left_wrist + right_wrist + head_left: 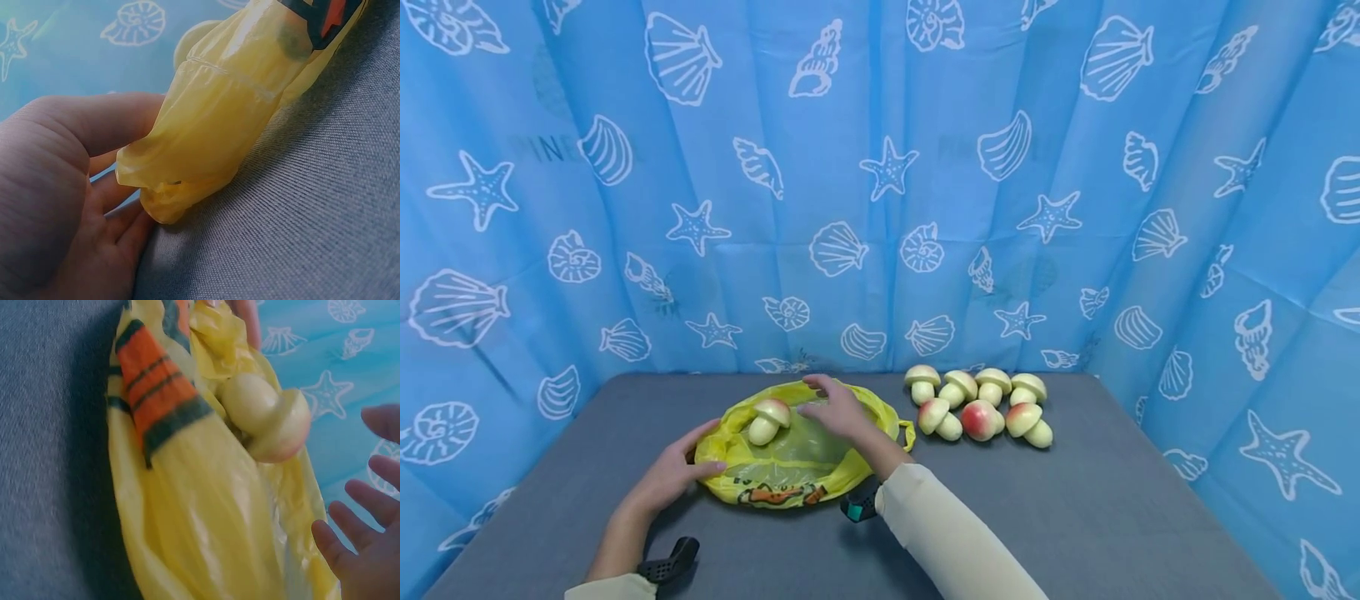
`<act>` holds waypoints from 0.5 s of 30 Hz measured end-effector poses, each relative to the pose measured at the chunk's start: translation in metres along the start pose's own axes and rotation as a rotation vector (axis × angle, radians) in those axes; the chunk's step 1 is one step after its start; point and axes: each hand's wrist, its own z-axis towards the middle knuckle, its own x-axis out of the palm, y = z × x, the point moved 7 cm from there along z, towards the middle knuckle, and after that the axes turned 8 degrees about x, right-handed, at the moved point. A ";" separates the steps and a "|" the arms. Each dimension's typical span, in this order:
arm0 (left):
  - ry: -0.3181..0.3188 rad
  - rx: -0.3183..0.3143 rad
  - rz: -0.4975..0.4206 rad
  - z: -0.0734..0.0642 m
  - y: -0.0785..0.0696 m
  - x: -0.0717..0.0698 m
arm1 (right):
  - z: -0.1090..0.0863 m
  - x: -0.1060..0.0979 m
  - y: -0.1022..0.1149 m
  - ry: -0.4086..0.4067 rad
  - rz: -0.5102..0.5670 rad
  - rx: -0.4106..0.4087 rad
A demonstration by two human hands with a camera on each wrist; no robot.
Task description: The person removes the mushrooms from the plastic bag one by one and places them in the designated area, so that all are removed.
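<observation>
A yellow plastic bag (857, 482) lies on the table with its mouth spread wide, orange and black print along its near side. One toy mushroom (765, 423), cream with a reddish cap, sits inside toward the left. At the bag's left edge my left hand (672, 473) holds the rim, thumb over it and fingers on the outer side; the left wrist view shows the yellow plastic (206, 119) between them. My right hand (838, 410) hovers over the right part of the opening. Its fingers are spread and hold nothing in the right wrist view, apart from the mushroom (281, 428).
Several more toy mushrooms (992, 385) stand and lie in two rows right of the bag, at the back of the grey table (1112, 500). A yellow bag handle (909, 435) sticks out toward them. Behind hangs a blue curtain (880, 208) with white shells.
</observation>
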 end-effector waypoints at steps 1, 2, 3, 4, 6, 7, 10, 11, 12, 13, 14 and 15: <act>0.000 0.003 0.002 0.000 0.000 0.000 | 0.000 0.004 0.001 0.020 0.009 -0.008; -0.001 0.007 0.004 0.000 0.000 0.000 | 0.000 0.007 0.002 0.035 0.012 -0.012; -0.002 0.007 0.003 0.000 0.001 0.000 | 0.000 0.010 0.003 0.050 0.014 -0.016; -0.005 0.008 0.007 0.000 0.001 0.000 | -0.001 0.012 0.005 0.063 0.008 -0.022; -0.012 0.017 0.018 0.001 0.001 -0.001 | -0.001 0.017 0.006 0.085 -0.007 -0.024; -0.016 0.022 0.021 0.001 0.001 -0.001 | -0.001 0.020 0.006 0.094 -0.013 -0.026; -0.023 0.031 0.030 0.000 0.000 -0.001 | -0.002 0.028 0.005 0.113 -0.032 -0.023; -0.022 0.037 0.029 0.000 0.000 -0.001 | -0.001 0.030 0.005 0.120 -0.040 -0.025; -0.020 0.039 0.028 -0.001 0.000 -0.001 | -0.001 0.033 0.005 0.125 -0.049 -0.027; -0.018 0.039 0.025 -0.001 0.000 -0.002 | -0.001 0.035 0.006 0.131 -0.057 -0.032; -0.018 0.039 0.022 -0.001 0.000 -0.002 | -0.001 0.037 0.007 0.138 -0.064 -0.036; -0.018 0.040 0.023 -0.001 0.000 -0.002 | 0.000 0.039 0.008 0.142 -0.074 -0.041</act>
